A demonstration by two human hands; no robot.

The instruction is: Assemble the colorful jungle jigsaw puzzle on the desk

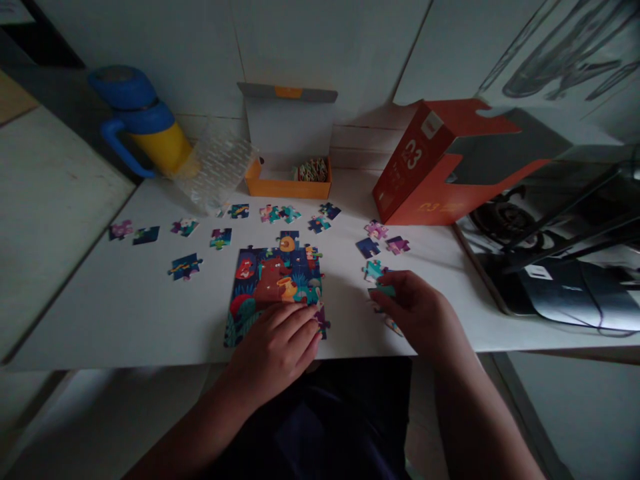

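A partly joined jigsaw puzzle (273, 270) with a brown bear picture lies on the white table near its front edge. My left hand (280, 343) rests flat over the puzzle's lower right part, fingers stretched out, covering some of it. To the right, my right hand (417, 310) pinches a teal puzzle piece (384, 291) between thumb and fingers. Close by lie a light teal piece (373, 270) and other pieces partly hidden by that hand. A dark blue piece (368, 248), a purple piece (399, 245) and a pink piece (376, 229) lie just beyond.
Several loose pieces (186, 267) are scattered left of and behind the puzzle. An open orange box (290, 189), clear plastic wrapping (217, 163) and a blue-yellow jug (160, 143) stand at the back. A red box (425, 167) and a black gas stove (575, 287) are right.
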